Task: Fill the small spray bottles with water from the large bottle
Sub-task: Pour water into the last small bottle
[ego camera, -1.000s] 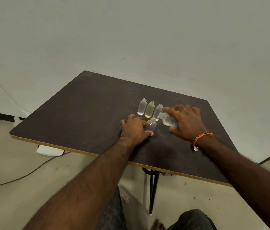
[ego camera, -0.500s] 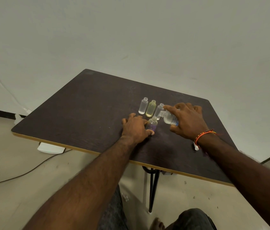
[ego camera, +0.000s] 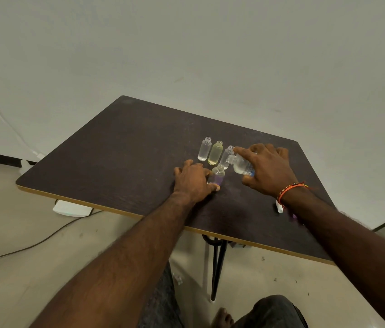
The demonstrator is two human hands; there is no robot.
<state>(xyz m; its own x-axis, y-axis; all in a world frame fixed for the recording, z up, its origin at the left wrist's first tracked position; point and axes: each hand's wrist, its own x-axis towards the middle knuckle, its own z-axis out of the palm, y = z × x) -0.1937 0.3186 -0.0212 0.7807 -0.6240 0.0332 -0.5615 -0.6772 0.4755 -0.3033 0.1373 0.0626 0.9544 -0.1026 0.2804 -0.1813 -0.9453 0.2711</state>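
On the dark table (ego camera: pixel 120 147) stand three small open bottles in a row: a clear one (ego camera: pixel 204 152), a yellow one (ego camera: pixel 215 152) and another clear one (ego camera: pixel 227 155), partly behind the large bottle. In front of them a purple-tinted small bottle (ego camera: pixel 218 177) stands upright, and my left hand (ego camera: pixel 192 181) holds it between thumb and fingers at its base. My right hand (ego camera: pixel 267 170) grips the large clear water bottle (ego camera: pixel 241 165), tilted to the left with its neck just above the purple bottle's mouth.
A small white cap or sprayer part (ego camera: pixel 279 206) lies on the table by my right wrist. A white device (ego camera: pixel 72 208) and cables lie on the floor left of the table. The table's black leg (ego camera: pixel 217 268) stands near my knees.
Both hands and the bottles keep nearly the same pose. The large bottle stays tilted over the purple bottle; only the camera view has shifted slightly.
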